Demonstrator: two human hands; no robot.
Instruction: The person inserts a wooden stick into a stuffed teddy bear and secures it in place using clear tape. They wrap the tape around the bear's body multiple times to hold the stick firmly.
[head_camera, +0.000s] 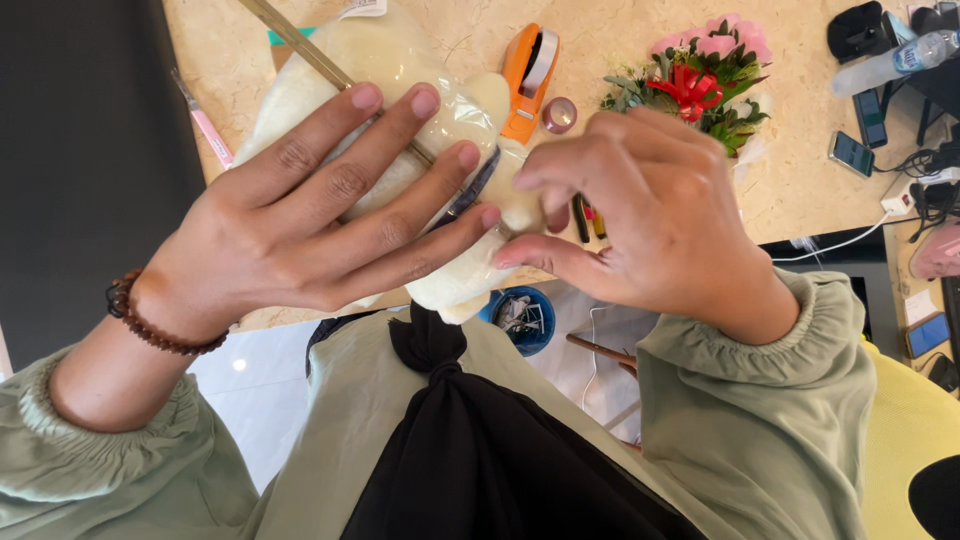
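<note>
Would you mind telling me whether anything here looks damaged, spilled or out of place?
Nothing stands out. The left hand lies flat on a cream plush toy in clear wrap while the right hand pinches its end. The orange tape dispenser and the flower bouquet rest undisturbed on the table.

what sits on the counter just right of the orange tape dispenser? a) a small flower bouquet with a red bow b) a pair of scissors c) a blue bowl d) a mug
a: a small flower bouquet with pink blooms and a red bow lies right of the orange tape dispenser.
</note>
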